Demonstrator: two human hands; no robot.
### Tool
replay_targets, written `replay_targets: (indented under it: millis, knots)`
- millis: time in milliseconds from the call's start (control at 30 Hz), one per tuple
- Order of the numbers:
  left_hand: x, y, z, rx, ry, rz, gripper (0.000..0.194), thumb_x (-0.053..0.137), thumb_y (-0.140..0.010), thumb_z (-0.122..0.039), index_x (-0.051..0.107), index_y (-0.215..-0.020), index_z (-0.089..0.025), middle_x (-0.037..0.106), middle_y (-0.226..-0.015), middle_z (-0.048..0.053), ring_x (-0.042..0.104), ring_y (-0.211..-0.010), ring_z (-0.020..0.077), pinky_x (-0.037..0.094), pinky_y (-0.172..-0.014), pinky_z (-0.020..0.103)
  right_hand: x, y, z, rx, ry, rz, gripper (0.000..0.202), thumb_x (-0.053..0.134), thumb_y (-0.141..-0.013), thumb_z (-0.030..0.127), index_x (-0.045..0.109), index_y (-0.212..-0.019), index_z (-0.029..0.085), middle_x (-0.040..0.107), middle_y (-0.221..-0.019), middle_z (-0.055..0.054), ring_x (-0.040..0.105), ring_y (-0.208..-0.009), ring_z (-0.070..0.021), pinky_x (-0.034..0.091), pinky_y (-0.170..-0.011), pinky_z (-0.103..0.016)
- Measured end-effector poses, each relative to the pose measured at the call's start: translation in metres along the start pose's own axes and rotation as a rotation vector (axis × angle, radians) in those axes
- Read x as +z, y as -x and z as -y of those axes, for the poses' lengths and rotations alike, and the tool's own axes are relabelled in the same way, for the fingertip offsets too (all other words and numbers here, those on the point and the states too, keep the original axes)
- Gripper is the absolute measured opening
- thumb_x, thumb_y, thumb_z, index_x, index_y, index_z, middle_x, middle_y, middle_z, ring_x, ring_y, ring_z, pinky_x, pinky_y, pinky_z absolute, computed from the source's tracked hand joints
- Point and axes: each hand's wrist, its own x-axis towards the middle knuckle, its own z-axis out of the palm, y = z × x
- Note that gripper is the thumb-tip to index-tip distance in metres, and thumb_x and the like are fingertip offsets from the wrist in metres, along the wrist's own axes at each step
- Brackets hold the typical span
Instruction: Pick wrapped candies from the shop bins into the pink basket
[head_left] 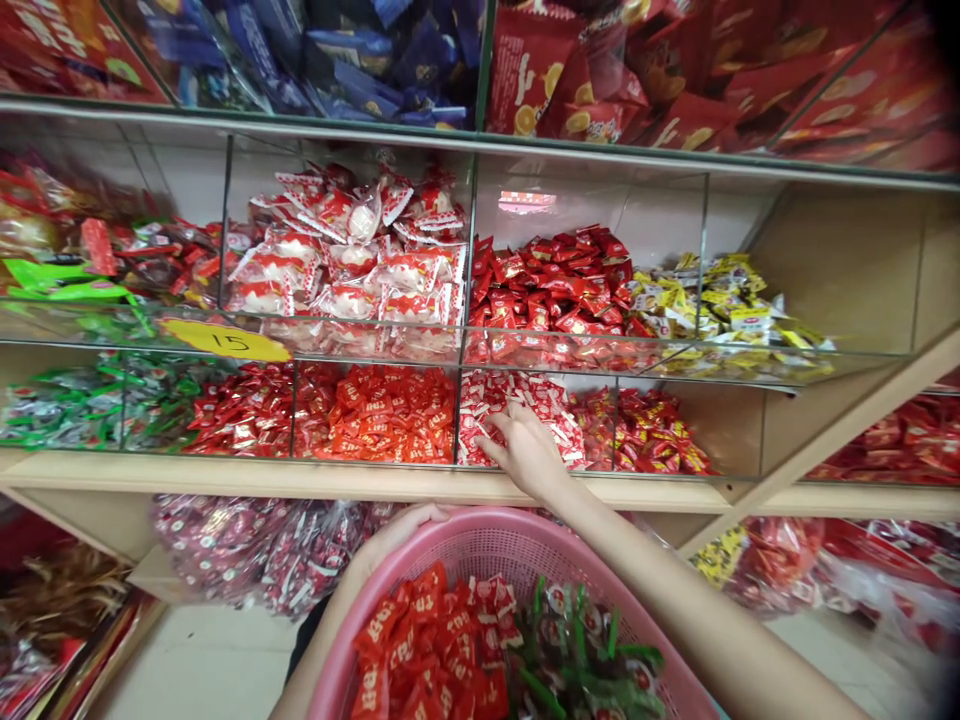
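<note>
My left hand [401, 535] grips the far left rim of a pink plastic basket [517, 535], its fingers curled over the edge. Inside the basket lie orange-red wrapped candies [420, 640], some red-and-white ones and green-wrapped ones [589, 650]. My right hand [525, 450] reaches over the basket into a lower shelf compartment of small red-and-white candies [555, 405]. Its fingers are bent with the tips among the wrappers; whether they hold any is too small to tell.
Clear dividers part the compartments. Orange-red candies [390, 410] lie to the left, red-and-yellow ones [660, 430] to the right. Above are white-and-red packets [352, 260] and a yellow tag [225, 340]. A wooden shelf edge [300, 478] runs beyond the basket; bagged candies [225, 545] sit below.
</note>
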Motion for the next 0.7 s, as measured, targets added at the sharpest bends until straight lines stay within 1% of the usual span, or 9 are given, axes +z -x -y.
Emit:
replay_targets:
  millis: [67, 133, 233, 367, 433, 533, 633, 700]
  knots:
    - [-0.002, 0.002, 0.002, -0.017, 0.012, 0.025, 0.032, 0.051, -0.085, -0.034, 0.054, -0.109, -0.013, 0.057, -0.109, 0.006, 0.058, -0.093, 0.0204, 0.05, -0.078, 0.038, 0.005, -0.001, 0.003, 0.007, 0.04, 0.015, 0.032, 0.049, -0.084, 0.043, 0.063, -0.099, 0.018, 0.054, -0.09, -0.009, 0.051, -0.09, -0.0218, 0.038, -0.074, -0.028]
    - [-0.003, 0.002, 0.004, -0.032, 0.027, 0.054, 0.032, 0.052, -0.085, -0.032, 0.053, -0.112, -0.014, 0.056, -0.111, 0.007, 0.058, -0.094, 0.0201, 0.05, -0.079, 0.039, 0.007, -0.002, 0.004, 0.013, 0.044, 0.029, 0.034, 0.048, -0.085, 0.045, 0.063, -0.099, 0.018, 0.053, -0.091, -0.009, 0.05, -0.09, -0.0215, 0.038, -0.075, -0.028]
    - [-0.003, 0.001, 0.006, -0.044, 0.05, 0.091, 0.033, 0.052, -0.085, -0.033, 0.053, -0.112, -0.014, 0.056, -0.111, 0.007, 0.058, -0.095, 0.021, 0.049, -0.08, 0.039, 0.009, -0.002, 0.004, 0.023, 0.012, 0.036, 0.031, 0.049, -0.085, 0.042, 0.062, -0.099, 0.019, 0.052, -0.09, -0.009, 0.05, -0.089, -0.0209, 0.037, -0.075, -0.028]
    - [-0.002, -0.003, 0.008, -0.044, 0.074, 0.131, 0.032, 0.051, -0.085, -0.035, 0.056, -0.107, -0.013, 0.059, -0.107, 0.006, 0.059, -0.093, 0.02, 0.048, -0.081, 0.039, 0.009, -0.001, 0.005, 0.019, -0.069, 0.025, 0.02, 0.055, -0.082, 0.035, 0.061, -0.09, 0.017, 0.051, -0.09, -0.009, 0.048, -0.091, -0.0215, 0.037, -0.077, -0.03]
    - [-0.002, -0.005, 0.008, -0.031, 0.081, 0.139, 0.032, 0.051, -0.084, -0.038, 0.059, -0.101, -0.013, 0.063, -0.104, 0.006, 0.06, -0.093, 0.0197, 0.047, -0.083, 0.039, 0.009, 0.0, 0.007, 0.011, -0.121, 0.002, 0.014, 0.057, -0.081, 0.031, 0.058, -0.085, 0.018, 0.052, -0.089, -0.007, 0.048, -0.089, -0.0204, 0.036, -0.076, -0.029]
    - [-0.002, -0.007, 0.007, 0.002, 0.086, 0.142, 0.032, 0.052, -0.083, -0.04, 0.062, -0.095, -0.013, 0.067, -0.099, 0.005, 0.061, -0.092, 0.0194, 0.043, -0.087, 0.038, 0.01, 0.003, 0.008, -0.008, -0.236, -0.01, 0.009, 0.057, -0.081, 0.027, 0.054, -0.079, 0.019, 0.053, -0.084, -0.003, 0.048, -0.08, -0.0168, 0.036, -0.07, -0.027]
    - [-0.003, -0.009, 0.005, 0.036, 0.09, 0.143, 0.028, 0.056, -0.078, -0.034, 0.066, -0.093, -0.012, 0.07, -0.093, 0.006, 0.061, -0.094, 0.0211, 0.039, -0.09, 0.033, 0.011, 0.007, 0.008, -0.012, -0.393, 0.002, 0.012, 0.055, -0.081, 0.028, 0.05, -0.075, 0.02, 0.054, -0.073, 0.0, 0.047, -0.069, -0.0138, 0.034, -0.062, -0.024]
    - [-0.003, -0.009, 0.005, 0.05, 0.09, 0.141, 0.027, 0.058, -0.073, -0.028, 0.068, -0.092, -0.011, 0.072, -0.088, 0.005, 0.061, -0.094, 0.023, 0.038, -0.089, 0.028, 0.009, 0.008, 0.007, -0.001, -0.5, -0.014, 0.014, 0.054, -0.082, 0.03, 0.049, -0.074, 0.02, 0.054, -0.069, 0.002, 0.046, -0.063, -0.0123, 0.032, -0.058, -0.023]
